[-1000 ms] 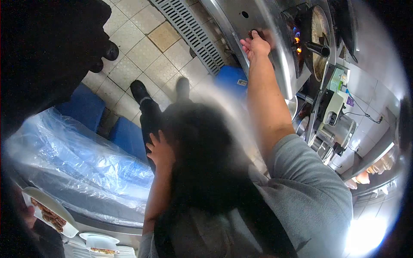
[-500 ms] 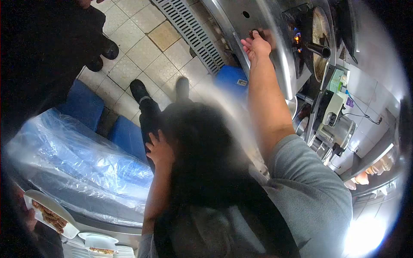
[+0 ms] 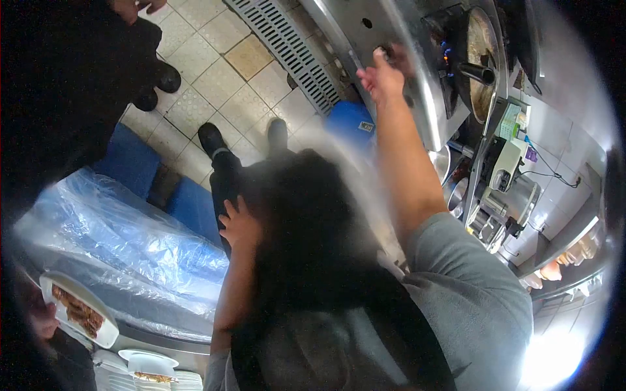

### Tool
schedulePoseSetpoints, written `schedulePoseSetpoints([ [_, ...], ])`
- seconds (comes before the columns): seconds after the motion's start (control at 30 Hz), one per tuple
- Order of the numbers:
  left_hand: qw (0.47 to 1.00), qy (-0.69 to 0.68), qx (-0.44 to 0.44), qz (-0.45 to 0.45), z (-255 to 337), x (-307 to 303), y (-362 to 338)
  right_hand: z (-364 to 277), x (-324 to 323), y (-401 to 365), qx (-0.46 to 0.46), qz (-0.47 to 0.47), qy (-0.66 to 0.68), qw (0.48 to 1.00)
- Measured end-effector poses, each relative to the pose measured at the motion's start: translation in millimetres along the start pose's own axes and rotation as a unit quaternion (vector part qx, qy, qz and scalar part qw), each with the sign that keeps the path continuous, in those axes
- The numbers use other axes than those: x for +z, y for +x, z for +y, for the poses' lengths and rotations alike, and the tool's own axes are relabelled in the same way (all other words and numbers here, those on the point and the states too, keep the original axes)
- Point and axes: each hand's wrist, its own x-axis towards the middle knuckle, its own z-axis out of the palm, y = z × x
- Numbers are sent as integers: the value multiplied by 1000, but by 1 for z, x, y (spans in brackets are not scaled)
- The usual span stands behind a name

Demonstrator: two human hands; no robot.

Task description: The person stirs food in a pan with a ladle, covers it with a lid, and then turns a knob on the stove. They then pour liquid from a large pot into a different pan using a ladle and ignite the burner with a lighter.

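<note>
My right hand (image 3: 385, 81) reaches to the steel front panel of the stove (image 3: 404, 85). Its thumb and forefinger pinch a small control knob (image 3: 381, 52), mostly covered by the fingertips; the other fingers curl loosely to the side. Behind the panel, a small blue flame (image 3: 446, 57) burns next to a wok (image 3: 480, 42) with a dark tubular handle (image 3: 477, 73). Lower down, my left hand (image 3: 240, 225) rests with spread fingers against my dark apron and trouser leg, holding nothing.
At left stands a person in dark clothes (image 3: 72, 78). Another hand (image 3: 44, 320) holds a white dish of browned food (image 3: 107, 335). Plastic sheeting (image 3: 150, 241) covers the left side. Blue containers (image 3: 352, 124) and a floor grate (image 3: 287, 52) lie below; stacked plates (image 3: 186, 381) stand at bottom left.
The burner flame has shrunk from orange and blue to small blue spots. My right hand has turned slightly at the knob. The dish at left has tilted, showing more of its food.
</note>
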Motion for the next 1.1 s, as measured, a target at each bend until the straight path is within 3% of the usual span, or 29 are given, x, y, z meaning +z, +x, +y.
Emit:
schedulePoseSetpoints([
  [0.07, 1000, 1, -1, -2, 2, -4, 2, 19, -9, -20, -27, -59, -60, 996],
  [0.1, 1000, -1, -5, -11, 4, -5, 2, 33, -19, -30, -75, -138, -137, 978],
  [0.13, 1000, -3, -8, 5, 9, -6, 0, 64, -27, -29, -188, -193, -235, 934],
  [0.17, 1000, -22, 2, -1, 13, -6, -3, 62, -32, -75, -177, -222, -177, 942],
  [0.2, 999, -39, 10, -4, 18, -5, -4, 62, -48, -108, -223, -264, -166, 924],
  [0.23, 999, -35, -4, -13, 27, -1, 0, 54, -58, -117, -139, -357, -231, 894],
  [0.27, 999, -34, -11, -25, 42, -10, -8, 97, -65, -94, -103, -439, -328, 831],
  [0.3, 999, -30, -19, -37, 61, -18, -18, 133, -84, -83, -288, -507, -363, 727],
  [0.33, 998, -10, -40, -49, 74, -11, -14, 73, -108, -131, -201, -519, -358, 750],
  [0.37, 995, -11, -63, -71, 88, -11, -10, 30, -129, -152, -151, -586, -415, 680],
  [0.4, 997, 10, -40, -72, 99, -13, -8, 26, -155, -151, -193, -610, -373, 672],
  [0.43, 997, 32, -17, -75, 108, -14, -5, -21, -184, -169, -155, -624, -354, 680],
  [0.47, 998, 29, -23, -48, 113, -9, 9, -3, -211, -152, -252, -614, -292, 689],
  [0.53, 992, 62, 108, 2, 123, -7, 46, -69, -262, -173, -221, -594, -253, 731],
  [0.57, 993, 60, 102, 26, 132, -25, 54, -77, -284, -166, -288, -589, -217, 723],
  [0.6, 987, 98, 127, -7, 142, -44, 60, -86, -301, -164, -306, -592, -212, 715],
  [0.67, 980, 133, 146, -30, 152, -72, 77, -100, -327, -163, -288, -573, -118, 759],
  [0.7, 981, 95, 166, 46, 146, -84, 92, -100, -334, -160, -283, -569, -73, 769],
  [0.73, 974, 57, 185, 120, 141, -100, 97, -100, -337, -156, -291, -573, -70, 763],
  [0.83, 975, 73, 121, 171, 138, -156, 112, -102, -336, -149, -291, -539, -12, 790],
  [0.87, 959, 85, 167, 213, 132, -175, 117, -105, -333, -149, -297, -541, -10, 787],
  [1.1, 960, 68, 161, 219, 149, -307, 135, -144, -289, -155, -297, -518, 18, 802],
])
